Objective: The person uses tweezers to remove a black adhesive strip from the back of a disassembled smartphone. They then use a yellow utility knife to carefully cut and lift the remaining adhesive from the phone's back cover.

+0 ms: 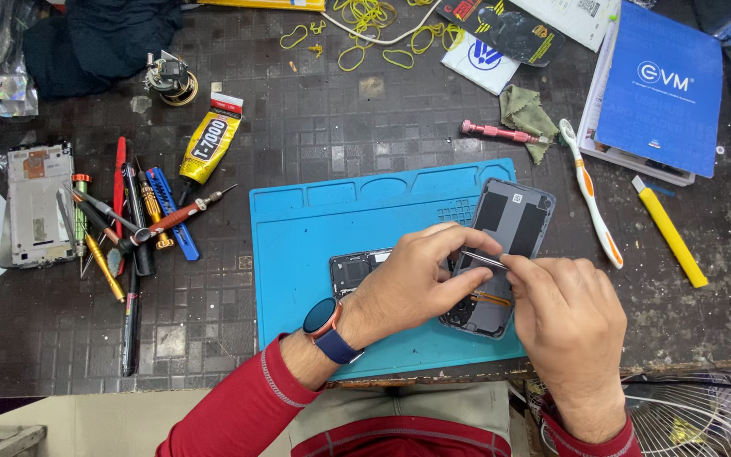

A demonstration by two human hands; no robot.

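Observation:
An opened grey phone body (509, 222) lies tilted on a blue silicone work mat (298, 254), its inner side up. My left hand (412, 275) rests over the phone's lower half, with a watch on its wrist. My right hand (568, 326) pinches thin metal tweezers (482, 259), their tips pointing left over the phone's middle, close to my left fingertips. A second dark phone part (355, 269) lies on the mat, partly hidden by my left hand.
A pile of screwdrivers and pens (133, 228), a yellow glue tube (207, 144) and a phone frame (38, 203) lie at the left. A toothbrush (590, 193), yellow cutter (670, 233), pink screwdriver (501, 133), blue booklet (657, 89) and rubber bands (374, 25) lie to the right and behind.

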